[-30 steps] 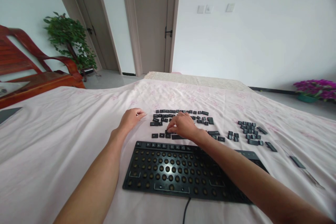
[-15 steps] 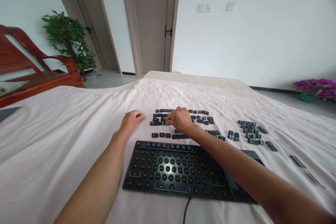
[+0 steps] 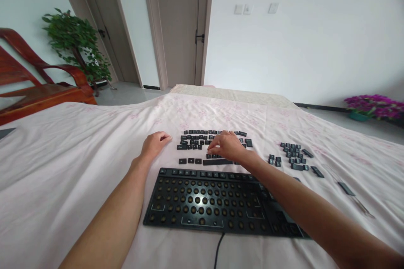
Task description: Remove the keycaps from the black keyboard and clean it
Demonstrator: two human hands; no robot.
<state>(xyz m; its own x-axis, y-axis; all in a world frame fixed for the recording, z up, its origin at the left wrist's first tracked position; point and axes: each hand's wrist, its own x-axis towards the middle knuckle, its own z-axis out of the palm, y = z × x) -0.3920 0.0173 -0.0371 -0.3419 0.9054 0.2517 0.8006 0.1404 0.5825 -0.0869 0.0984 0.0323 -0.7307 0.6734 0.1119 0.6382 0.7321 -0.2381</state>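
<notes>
A black keyboard (image 3: 208, 199) lies on the pink sheet (image 3: 78, 159) with most of its keycaps off; only its top row is filled. Loose black keycaps (image 3: 195, 141) lie in rows just beyond it. My right hand (image 3: 227, 146) hovers over those rows, fingers curled and pinched together near a keycap; whether it holds one I cannot make out. My left hand (image 3: 154, 144) rests on the sheet to the left of the keycaps, fingers loosely curled, nothing visible in it.
A second cluster of keycaps (image 3: 295, 155) lies to the right, with a long keycap (image 3: 346, 188) and a thin wire tool (image 3: 362, 208) farther right. The keyboard cable (image 3: 218, 252) runs toward me. A wooden chair (image 3: 38, 88) and a plant (image 3: 75, 46) stand at left.
My right hand drew back from the lower row of keycaps to the upper rows, then shifted slightly right. The left hand stayed put. The view panned a little.
</notes>
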